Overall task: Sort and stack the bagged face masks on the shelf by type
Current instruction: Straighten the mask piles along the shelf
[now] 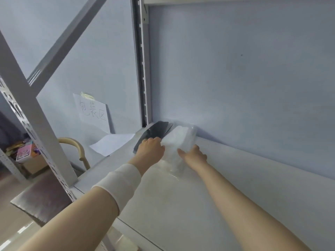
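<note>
A stack of white masks in clear bags (178, 140) lies on the white shelf board (208, 196), close to the back wall. A stack of black bagged masks (156, 131) lies just left of it, by the shelf's rear post. My left hand (151, 146) rests against the left side of the white stack, over the near end of the black stack, fingers curled at the bag's edge. My right hand (194, 153) holds the white stack's right side, fingers hidden under the plastic. A white band wraps my left forearm.
The grey upright post (143, 69) stands behind the black stack. A handwritten paper sign (93, 112) leans on the wall at left, with a loose white sheet (112, 143) below it. A slanted shelf post (30, 113) and a cardboard box of items (27, 156) are further left.
</note>
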The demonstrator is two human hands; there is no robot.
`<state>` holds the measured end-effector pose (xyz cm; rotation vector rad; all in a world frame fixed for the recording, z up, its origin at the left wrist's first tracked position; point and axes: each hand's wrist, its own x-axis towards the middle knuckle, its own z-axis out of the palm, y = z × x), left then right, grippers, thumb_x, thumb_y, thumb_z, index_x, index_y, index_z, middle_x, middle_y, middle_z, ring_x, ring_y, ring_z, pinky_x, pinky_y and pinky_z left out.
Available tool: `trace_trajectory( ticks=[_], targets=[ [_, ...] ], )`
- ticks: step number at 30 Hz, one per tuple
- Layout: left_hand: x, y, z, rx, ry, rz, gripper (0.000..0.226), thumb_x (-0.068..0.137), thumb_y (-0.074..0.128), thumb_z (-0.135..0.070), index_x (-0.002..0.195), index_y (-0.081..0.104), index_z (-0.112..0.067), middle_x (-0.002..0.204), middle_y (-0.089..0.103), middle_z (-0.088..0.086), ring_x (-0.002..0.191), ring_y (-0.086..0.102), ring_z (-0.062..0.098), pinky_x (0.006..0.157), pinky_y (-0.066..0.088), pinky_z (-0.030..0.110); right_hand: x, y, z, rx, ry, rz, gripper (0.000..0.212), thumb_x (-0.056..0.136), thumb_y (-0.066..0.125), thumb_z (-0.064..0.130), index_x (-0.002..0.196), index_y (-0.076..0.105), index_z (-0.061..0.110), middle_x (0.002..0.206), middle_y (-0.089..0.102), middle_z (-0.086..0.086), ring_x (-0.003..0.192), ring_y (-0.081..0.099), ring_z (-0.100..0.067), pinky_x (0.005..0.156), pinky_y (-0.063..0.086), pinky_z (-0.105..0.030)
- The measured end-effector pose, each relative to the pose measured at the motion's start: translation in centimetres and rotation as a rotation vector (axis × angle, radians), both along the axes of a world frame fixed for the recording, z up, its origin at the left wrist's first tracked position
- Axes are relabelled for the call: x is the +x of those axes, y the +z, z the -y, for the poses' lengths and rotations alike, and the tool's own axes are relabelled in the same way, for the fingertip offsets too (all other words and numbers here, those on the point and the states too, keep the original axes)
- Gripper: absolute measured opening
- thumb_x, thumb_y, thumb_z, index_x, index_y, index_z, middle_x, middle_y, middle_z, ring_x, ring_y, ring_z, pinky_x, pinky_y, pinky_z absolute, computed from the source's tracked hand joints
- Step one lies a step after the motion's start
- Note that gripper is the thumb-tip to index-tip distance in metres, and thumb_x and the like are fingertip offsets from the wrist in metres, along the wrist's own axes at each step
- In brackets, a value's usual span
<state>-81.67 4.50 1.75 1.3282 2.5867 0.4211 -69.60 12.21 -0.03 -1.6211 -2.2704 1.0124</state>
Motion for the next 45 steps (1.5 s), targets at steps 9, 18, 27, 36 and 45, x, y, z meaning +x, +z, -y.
trace_trajectory(
  ticks=[9,18,27,36,45],
  targets=[
    [-3.5,-2.3,-1.2,0.061,-0.274,0.067,0.033,0.098,0.036,-0.018,0.121,0.059,-0.010,0.120,0.055,0.010,0.116,0.049,0.028,0.095,0.041,0.032,-4.3,-1.3,-2.1,-0.289,-0.417,-0.380,0.053,0.072,0.077,0.027,0.112,0.059,-0.003,0.107,0.066,-0.018,0.088,0.065,-0.032,0.071,0.056,-0.041],
    [-2.6,-1.1,-1.7,0.265,-0.371,0.221,0.041,0.095,0.050,-0.032,0.132,0.047,-0.014,0.133,0.049,0.005,0.123,0.045,0.023,0.104,0.036,0.032,-0.6,0.3,0.1,-0.437,-0.512,-0.680,0.002,0.080,0.063,0.002,0.080,0.061,0.003,0.074,0.062,-0.012,0.064,0.059,-0.025,0.065,0.051,-0.034],
    [1.7,1.2,-4.0,0.543,-0.488,1.137,0.062,0.077,0.058,-0.054,0.127,0.048,-0.019,0.118,0.063,-0.001,0.111,0.060,0.016,0.099,0.047,0.039,4.2,2.3,2.2,-0.040,-0.262,-0.889,0.044,0.088,0.056,-0.001,0.126,0.039,0.015,0.116,0.058,-0.002,0.104,0.059,-0.014,0.084,0.051,-0.027],
    [3.2,0.3,-3.4,0.676,-0.515,1.137,0.059,0.074,0.065,-0.039,0.124,0.044,-0.017,0.120,0.056,0.001,0.108,0.060,0.011,0.087,0.053,0.025,4.3,1.1,4.0,0.089,-0.122,-0.709,0.069,0.092,0.051,0.002,0.140,0.004,0.018,0.130,0.037,0.006,0.113,0.049,-0.004,0.093,0.043,-0.019],
    [2.9,0.5,-3.4,0.716,-0.557,1.120,0.056,0.073,0.071,-0.037,0.118,0.043,-0.017,0.120,0.055,0.010,0.106,0.062,0.016,0.087,0.055,0.031,4.0,1.3,3.8,0.180,-0.103,-0.672,0.061,0.091,0.052,0.002,0.136,0.011,0.010,0.129,0.033,0.006,0.116,0.044,-0.005,0.090,0.039,-0.011]
  ],
)
